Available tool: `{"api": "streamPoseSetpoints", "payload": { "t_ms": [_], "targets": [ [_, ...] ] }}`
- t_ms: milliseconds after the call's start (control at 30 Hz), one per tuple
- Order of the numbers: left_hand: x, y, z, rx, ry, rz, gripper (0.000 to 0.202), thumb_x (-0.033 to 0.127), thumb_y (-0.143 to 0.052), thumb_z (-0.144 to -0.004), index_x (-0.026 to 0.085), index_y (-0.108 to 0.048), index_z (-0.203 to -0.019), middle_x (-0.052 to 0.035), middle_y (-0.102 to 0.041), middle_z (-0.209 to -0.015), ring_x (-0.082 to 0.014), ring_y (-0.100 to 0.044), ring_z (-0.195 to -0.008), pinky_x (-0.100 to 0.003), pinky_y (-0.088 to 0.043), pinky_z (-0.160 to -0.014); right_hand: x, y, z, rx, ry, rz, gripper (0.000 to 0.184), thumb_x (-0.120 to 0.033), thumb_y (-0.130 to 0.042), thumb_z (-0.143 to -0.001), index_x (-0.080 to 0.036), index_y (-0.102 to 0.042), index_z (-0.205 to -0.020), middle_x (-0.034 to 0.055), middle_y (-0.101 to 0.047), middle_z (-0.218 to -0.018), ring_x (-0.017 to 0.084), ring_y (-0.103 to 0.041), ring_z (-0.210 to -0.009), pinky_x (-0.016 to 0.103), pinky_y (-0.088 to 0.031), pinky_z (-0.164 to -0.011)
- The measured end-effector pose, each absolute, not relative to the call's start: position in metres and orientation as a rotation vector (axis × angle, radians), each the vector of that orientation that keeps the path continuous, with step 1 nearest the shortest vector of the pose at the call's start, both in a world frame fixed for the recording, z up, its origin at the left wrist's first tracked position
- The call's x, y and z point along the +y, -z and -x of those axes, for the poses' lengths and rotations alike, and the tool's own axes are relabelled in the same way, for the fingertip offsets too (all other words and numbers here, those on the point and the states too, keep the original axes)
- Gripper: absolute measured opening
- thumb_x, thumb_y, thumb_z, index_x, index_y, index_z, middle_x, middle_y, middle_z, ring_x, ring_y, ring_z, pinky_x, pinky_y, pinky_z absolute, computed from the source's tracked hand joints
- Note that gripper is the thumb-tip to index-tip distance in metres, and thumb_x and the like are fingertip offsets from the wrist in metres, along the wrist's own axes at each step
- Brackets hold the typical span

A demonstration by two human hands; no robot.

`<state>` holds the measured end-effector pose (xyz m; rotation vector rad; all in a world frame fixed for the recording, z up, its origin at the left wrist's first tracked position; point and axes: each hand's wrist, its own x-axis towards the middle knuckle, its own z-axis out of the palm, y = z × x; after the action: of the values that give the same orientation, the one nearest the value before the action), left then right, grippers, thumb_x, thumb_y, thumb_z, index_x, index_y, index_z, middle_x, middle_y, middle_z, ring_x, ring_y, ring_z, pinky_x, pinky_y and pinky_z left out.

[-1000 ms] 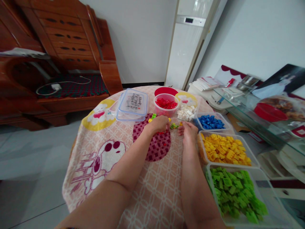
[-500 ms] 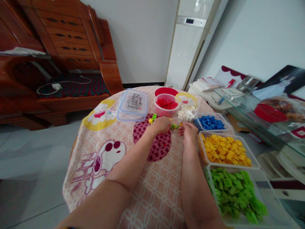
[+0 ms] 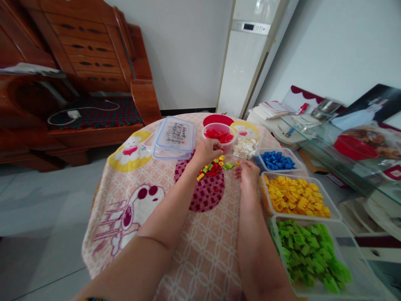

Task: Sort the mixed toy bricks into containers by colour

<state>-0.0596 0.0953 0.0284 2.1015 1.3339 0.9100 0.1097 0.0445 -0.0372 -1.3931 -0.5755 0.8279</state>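
Observation:
My left hand [image 3: 207, 152] is closed in a pinch in front of the round tub of red bricks [image 3: 218, 135], with a small red toy brick at its fingertips. Beneath and beside it, a loose pile of red, yellow and green toy bricks [image 3: 213, 169] lies on the dark checked patch of the cloth. My right hand [image 3: 248, 172] rests on the table to the right of the pile, its finger and thumb closed on a small yellow toy brick [image 3: 237, 163]. Green bricks [image 3: 228, 166] lie between the two hands.
White bricks [image 3: 244, 148] sit behind my right hand. Along the right stand boxes of blue bricks [image 3: 278, 161], yellow bricks [image 3: 297, 198] and green bricks [image 3: 310, 253]. Stacked clear lids [image 3: 175, 137] lie at the back left. A glass shelf [image 3: 344, 154] juts in at right.
My left hand has moved up and left from over the pile to the front of the red tub, uncovering the mixed bricks. My right hand has stayed nearly still.

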Motion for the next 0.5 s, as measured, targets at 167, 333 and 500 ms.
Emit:
{"api": "streamPoseSetpoints", "payload": {
  "t_ms": [167,333,500],
  "targets": [
    [0.102,-0.024,0.065,1.426,-1.293,-1.797,0.023,0.024,-0.063,-0.078,0.014,-0.077,-0.093,-0.0045,-0.077,-0.084,-0.0149,-0.068,-0.073,-0.024,-0.053,-0.071,0.044,0.036,-0.109,-0.581,-0.838,1.364,0.01,-0.026,-0.066,-0.072,-0.017,-0.071,-0.073,-0.0024,-0.062,-0.044,0.013,-0.051,-0.031,0.021,-0.036,-0.028],
    [0.107,-0.013,0.071,1.533,-1.353,-1.709,0.022,0.026,-0.064,-0.078,0.014,-0.077,-0.091,-0.0042,-0.076,-0.082,-0.0151,-0.068,-0.075,-0.024,-0.052,-0.072,0.044,0.036,-0.108,-0.568,-0.833,1.375,0.01,-0.025,-0.066,-0.072,-0.016,-0.07,-0.074,-0.0024,-0.061,-0.043,0.013,-0.051,-0.031,0.02,-0.035,-0.027],
    [0.107,-0.01,0.072,1.538,-1.372,-1.706,0.024,0.027,-0.064,-0.079,0.014,-0.078,-0.094,-0.0038,-0.077,-0.083,-0.0142,-0.066,-0.073,-0.024,-0.05,-0.074,0.044,0.035,-0.107,-0.57,-0.841,1.372,0.01,-0.024,-0.067,-0.073,-0.016,-0.071,-0.074,-0.0027,-0.061,-0.043,0.012,-0.051,-0.03,0.019,-0.035,-0.027]
  ]
}}
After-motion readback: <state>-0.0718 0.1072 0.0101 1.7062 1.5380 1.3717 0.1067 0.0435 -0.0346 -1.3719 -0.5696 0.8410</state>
